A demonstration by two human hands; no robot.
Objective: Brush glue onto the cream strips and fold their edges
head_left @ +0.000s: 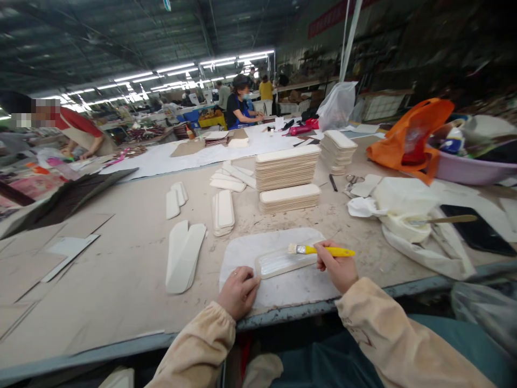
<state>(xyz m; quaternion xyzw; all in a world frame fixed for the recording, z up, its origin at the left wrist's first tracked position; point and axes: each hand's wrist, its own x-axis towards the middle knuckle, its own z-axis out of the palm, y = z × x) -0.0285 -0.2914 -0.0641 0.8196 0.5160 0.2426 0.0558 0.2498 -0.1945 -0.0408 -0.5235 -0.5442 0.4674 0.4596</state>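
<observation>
In my right hand [336, 268] is a yellow-handled paintbrush [329, 251], gripped by the handle, its pale bristles over a long round-cornered strip [278, 265]. The strip lies flat on a white sheet [242, 248] at the table's front edge. Wet-looking whitish streaks run along its top face. My left hand [239, 291] has its fingers bent together at the strip's left end, pinning that edge down. Just behind the sheet stand a low stack of similar strips [290, 198] and a taller one [287, 170].
Loose strips [184, 257] lie to the left. On the right are a tub of cream paste with a wooden stick [448, 219], a black phone [476, 229], scissors [354, 179], an orange bag [412, 134] and a purple basin [476, 168]. Co-workers stand beyond the table.
</observation>
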